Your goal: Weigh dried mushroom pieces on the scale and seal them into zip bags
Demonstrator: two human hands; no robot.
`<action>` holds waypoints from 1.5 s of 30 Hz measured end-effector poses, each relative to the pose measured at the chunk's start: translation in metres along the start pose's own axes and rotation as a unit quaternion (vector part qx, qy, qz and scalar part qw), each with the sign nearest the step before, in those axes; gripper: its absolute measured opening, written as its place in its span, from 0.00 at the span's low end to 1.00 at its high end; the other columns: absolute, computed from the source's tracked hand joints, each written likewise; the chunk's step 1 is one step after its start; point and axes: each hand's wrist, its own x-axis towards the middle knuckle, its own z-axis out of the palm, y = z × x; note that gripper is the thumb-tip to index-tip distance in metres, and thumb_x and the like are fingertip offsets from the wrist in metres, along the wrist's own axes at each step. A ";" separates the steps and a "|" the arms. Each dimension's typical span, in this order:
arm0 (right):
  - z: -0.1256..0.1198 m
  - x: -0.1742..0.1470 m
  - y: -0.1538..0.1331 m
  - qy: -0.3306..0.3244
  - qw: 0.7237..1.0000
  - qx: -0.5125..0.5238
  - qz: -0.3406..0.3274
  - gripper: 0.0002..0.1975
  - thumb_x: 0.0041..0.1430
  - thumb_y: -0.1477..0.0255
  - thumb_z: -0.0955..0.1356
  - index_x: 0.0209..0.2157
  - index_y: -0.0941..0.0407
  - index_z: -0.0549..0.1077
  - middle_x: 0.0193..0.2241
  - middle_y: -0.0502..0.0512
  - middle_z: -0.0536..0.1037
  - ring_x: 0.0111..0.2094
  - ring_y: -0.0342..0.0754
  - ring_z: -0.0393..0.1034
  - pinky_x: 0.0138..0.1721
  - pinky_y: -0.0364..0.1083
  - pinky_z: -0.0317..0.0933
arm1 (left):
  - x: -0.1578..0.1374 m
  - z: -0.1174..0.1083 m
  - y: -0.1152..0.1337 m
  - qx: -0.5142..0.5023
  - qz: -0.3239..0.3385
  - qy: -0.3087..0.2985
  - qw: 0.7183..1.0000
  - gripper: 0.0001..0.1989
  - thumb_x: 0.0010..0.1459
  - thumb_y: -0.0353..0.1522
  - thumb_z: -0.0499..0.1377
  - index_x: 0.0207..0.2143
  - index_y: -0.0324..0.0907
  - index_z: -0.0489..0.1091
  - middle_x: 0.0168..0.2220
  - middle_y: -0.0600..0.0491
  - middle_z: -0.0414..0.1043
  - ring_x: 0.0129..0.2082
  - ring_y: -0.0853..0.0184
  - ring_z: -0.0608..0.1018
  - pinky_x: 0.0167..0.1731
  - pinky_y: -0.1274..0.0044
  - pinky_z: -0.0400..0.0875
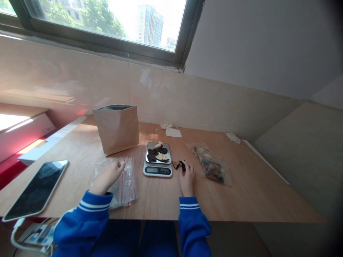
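My right hand [187,178] rests on the table just right of a kitchen scale [157,170], its fingers closed around dark and tan dried slices [177,165]. On the scale's metal plate lie several dried pieces, some dark brown like the dark slice [151,157], others pale like the cream slice [162,157]. The scale's display is lit, but its digits are too small to read surely. My left hand [110,175] is curled over a stack of clear zip bags [124,187] with red seal lines. Its fingers are bent together, and nothing shows in them.
Behind the left hand stands an open brown kraft pouch [118,130]. Filled zip bags [215,169] lie to the right. A cabled tablet-like device [37,189] sits at the left edge. White paper [173,132] and crumpled tissue [233,138] lie near the wall.
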 end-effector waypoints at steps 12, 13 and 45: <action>0.002 0.000 0.001 -0.007 1.000 -0.019 0.003 0.20 0.60 0.74 0.59 0.50 0.53 0.73 0.46 0.62 0.71 0.48 0.57 0.63 0.51 0.56 0.56 | -0.009 0.031 0.016 0.118 0.030 0.046 0.991 0.17 0.64 0.40 0.44 0.30 0.41 0.65 0.31 0.45 0.75 0.33 0.59 0.76 0.32 0.73 0.59; 0.001 0.000 0.001 -0.001 1.000 -0.016 0.008 0.20 0.60 0.73 0.58 0.51 0.54 0.73 0.45 0.62 0.72 0.48 0.57 0.64 0.51 0.56 0.56 | -0.008 0.034 0.016 0.123 0.034 0.062 0.990 0.17 0.65 0.40 0.43 0.30 0.41 0.65 0.32 0.45 0.75 0.33 0.59 0.77 0.31 0.72 0.59; 0.002 -0.004 -0.007 -0.019 0.992 -0.120 0.017 0.15 0.59 0.73 0.62 0.44 0.52 0.76 0.55 0.64 0.64 0.52 0.63 0.58 0.49 0.62 0.54 | 0.051 -0.097 0.071 -0.053 0.093 0.464 0.879 0.14 0.64 0.36 0.48 0.42 0.43 0.72 0.51 0.43 0.69 0.63 0.50 0.58 0.59 0.53 0.44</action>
